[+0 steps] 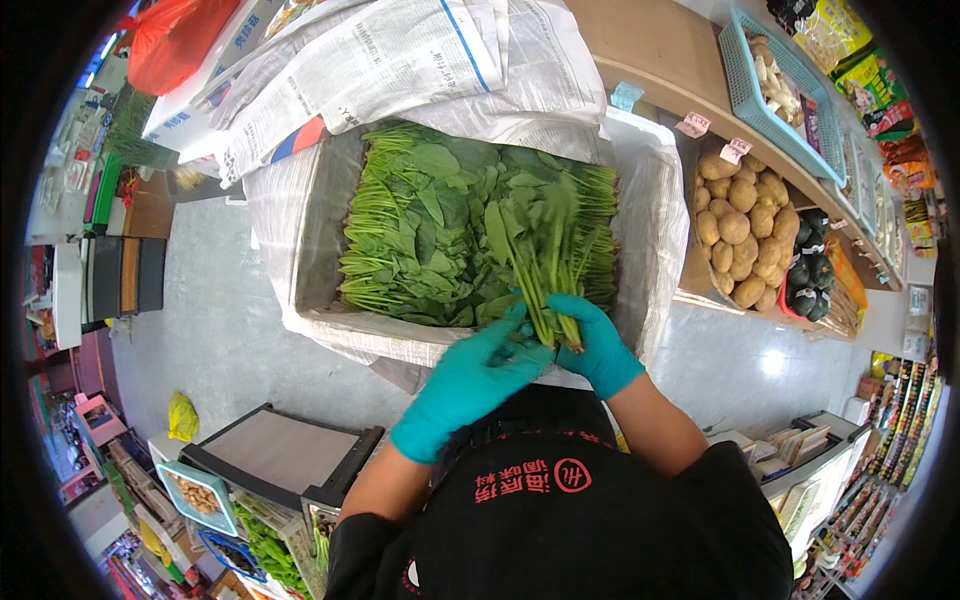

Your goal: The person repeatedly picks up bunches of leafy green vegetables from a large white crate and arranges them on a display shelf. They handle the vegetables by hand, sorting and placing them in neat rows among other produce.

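In the head view, a bunch of leafy greens (pixel 529 281), probably spinach, tilts over the box with its stem ends towards me. My right hand (pixel 600 346), in a teal glove, grips the stems from the right. Around the lower stems from the left closes my left hand (pixel 484 375), gloved alike; its fingers are blurred and partly hidden behind the stems. Below lie packed greens (pixel 420 232) in two rows, leaves inward and cut stems outward. They fill a white foam box (pixel 643 139) lined with newspaper and thin plastic film (pixel 300 225).
Folded newspaper sheets (pixel 420 67) cover the box's far edge. To the right are potatoes (pixel 739 225), dark green squashes (pixel 810 262) and a blue plastic basket (pixel 832 142) of mushrooms on a shelf. A grey-topped stand (pixel 281 450) is near my left side. A red plastic bag (pixel 176 45) sits far left.
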Demonstrator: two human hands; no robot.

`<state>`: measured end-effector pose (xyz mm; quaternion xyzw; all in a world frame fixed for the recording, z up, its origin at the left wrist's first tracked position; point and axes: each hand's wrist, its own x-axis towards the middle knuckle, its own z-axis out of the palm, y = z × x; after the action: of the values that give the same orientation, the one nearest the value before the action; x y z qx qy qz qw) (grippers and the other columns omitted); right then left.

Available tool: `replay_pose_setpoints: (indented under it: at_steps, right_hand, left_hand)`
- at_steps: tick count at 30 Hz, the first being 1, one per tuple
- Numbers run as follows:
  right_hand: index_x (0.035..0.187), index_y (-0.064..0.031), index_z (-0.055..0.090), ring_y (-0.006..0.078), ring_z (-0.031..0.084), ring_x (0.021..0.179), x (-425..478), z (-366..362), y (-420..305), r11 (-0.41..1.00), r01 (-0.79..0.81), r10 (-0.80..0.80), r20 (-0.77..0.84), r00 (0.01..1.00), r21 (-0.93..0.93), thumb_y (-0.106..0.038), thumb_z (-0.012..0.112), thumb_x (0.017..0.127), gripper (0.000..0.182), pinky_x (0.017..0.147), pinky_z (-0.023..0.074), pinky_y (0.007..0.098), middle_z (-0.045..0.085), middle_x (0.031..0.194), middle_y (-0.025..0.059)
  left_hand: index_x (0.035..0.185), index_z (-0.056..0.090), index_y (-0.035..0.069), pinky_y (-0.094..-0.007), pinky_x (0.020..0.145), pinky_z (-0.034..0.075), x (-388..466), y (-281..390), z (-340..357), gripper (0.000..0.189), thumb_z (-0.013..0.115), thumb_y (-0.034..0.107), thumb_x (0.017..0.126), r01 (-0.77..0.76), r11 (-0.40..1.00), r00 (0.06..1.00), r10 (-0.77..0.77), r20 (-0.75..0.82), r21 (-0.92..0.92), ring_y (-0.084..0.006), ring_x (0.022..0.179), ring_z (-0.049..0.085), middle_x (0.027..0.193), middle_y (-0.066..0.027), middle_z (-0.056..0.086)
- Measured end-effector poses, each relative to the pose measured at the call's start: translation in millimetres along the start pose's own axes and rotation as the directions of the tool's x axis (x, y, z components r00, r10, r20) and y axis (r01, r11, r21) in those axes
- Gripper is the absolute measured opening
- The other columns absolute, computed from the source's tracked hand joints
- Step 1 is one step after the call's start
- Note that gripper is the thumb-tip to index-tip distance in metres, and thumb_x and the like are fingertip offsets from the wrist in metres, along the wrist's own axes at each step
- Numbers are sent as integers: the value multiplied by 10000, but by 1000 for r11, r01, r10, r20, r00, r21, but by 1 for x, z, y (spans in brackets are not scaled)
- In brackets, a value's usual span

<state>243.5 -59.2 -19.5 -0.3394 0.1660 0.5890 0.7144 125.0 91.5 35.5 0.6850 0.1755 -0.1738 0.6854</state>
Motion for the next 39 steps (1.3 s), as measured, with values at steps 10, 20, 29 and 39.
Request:
replay_pose_setpoints:
  at_steps: [10,20,29,39]
  right_hand:
    - [1361,8,349,357,595,628,-20,33,41,943,-278,102,639,762,181,-346,627,709,792,481,480,389,545,1086,353]
    - [1388,12,322,285,539,1130,-16,44,51,774,18,306,399,864,-633,-333,528,938,603,949,442,383,529,1250,204]
    - [1423,33,256,208,464,1212,-41,71,88,342,545,276,636,720,-766,-242,653,872,732,1024,350,321,451,1358,157]
    - [1355,20,400,182,474,1179,-47,85,189,412,207,489,407,771,-887,-228,527,951,490,1008,364,309,505,1301,119]
  left_hand:
    - [1416,328,87,-486,952,412,-23,-55,-6,846,407,696,834,-221,365,967,201,-156,-904,-337,1143,501,1322,-175,466]
    - [1450,267,110,-593,1033,314,-68,-39,20,1019,493,768,705,-652,-232,689,215,-692,-722,-445,1247,391,1424,-236,333]
    - [1397,362,73,-496,1043,360,-115,-87,72,726,626,363,786,-955,-166,275,-185,-944,-246,-369,1215,458,1366,-162,450]
    - [1322,438,3,-463,991,424,-225,-168,99,611,650,149,767,-974,-65,222,-75,-972,-217,-324,1143,532,1279,-156,530]
